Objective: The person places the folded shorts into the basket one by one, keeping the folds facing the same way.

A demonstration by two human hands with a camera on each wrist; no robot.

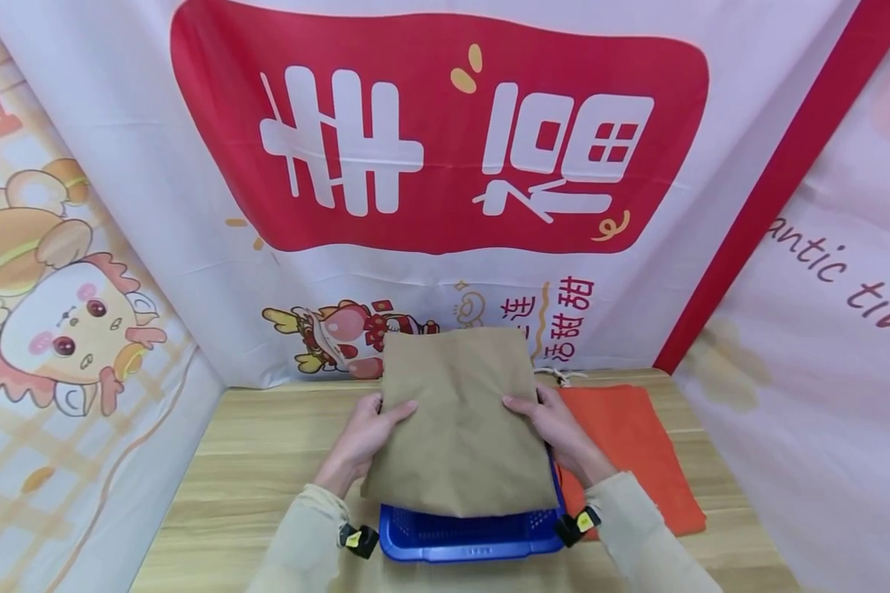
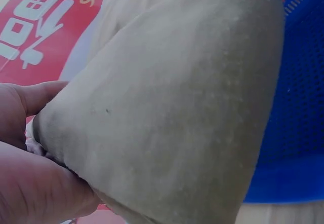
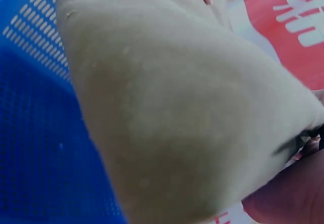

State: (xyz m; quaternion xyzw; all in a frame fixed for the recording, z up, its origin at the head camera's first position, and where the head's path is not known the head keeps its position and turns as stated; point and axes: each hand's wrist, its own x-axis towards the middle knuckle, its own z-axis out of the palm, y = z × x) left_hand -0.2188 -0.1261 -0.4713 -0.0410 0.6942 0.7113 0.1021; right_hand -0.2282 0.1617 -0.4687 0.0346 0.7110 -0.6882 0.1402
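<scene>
A flat khaki fabric piece [image 1: 456, 428], resembling a cloth bag, is held up over the blue basket [image 1: 475, 550]. My left hand [image 1: 362, 432] grips its left edge, thumb lying across the front. On the opposite edge my right hand [image 1: 566, 432] pinches it the same way. The fabric's lower edge hangs over the basket and hides most of its inside. In the left wrist view the fabric [image 2: 167, 102] bulges between the hand and the basket's perforated wall [image 2: 304, 82]. Something dark shows by the right fingers in the right wrist view.
An orange cloth bag [image 1: 638, 453] with a white cord [image 1: 559, 375] lies on the wooden table [image 1: 267, 461], right of the basket and partly under my right forearm. Printed fabric walls [image 1: 445, 272] enclose the table at the back and both sides.
</scene>
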